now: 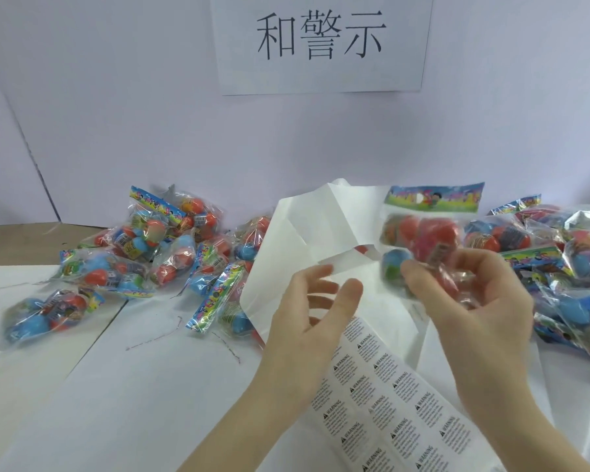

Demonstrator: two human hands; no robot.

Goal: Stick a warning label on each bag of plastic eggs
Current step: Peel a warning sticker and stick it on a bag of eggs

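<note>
Right hand (470, 294) gripping bag (426, 240) at two o'clock, raised for labelling; left hand (307, 315) relaxed, empty, above label sheet (385, 403).

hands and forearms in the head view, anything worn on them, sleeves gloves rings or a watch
Nothing is worn that shows. The left hand and right hand are bare, with no gloves, and no rings or watch can be seen. Both forearms are uncovered right down to the bottom edge of the picture, so no sleeve shows. Fingernails look short and unpainted.
</note>
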